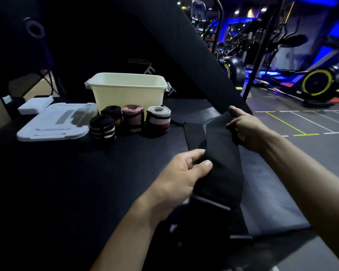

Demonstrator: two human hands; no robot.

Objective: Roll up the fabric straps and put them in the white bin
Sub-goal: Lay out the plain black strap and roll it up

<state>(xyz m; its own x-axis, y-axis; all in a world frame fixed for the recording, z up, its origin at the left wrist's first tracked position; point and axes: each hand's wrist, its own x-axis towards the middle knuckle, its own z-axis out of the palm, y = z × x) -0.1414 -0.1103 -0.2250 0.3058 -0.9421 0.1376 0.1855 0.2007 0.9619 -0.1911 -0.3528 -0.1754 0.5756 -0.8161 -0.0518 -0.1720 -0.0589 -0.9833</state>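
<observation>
You're on the rolling step: both hands, left [181, 174] and right [245, 128], grip a black strap [219, 163] above the tabletop [86, 182]. Next, start a tight roll; four rolls [130, 122] wait before the bin [125, 90].

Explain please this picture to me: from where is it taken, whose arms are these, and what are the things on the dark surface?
No machine here. A person wears the camera on the head, so you look forward and down at their own arms. The left hand and right hand each grip one black strap with curled fingers. On the dark table stand four rolled straps in front of the white bin. The bin's lid lies to their left. Gym machines stand behind.
</observation>
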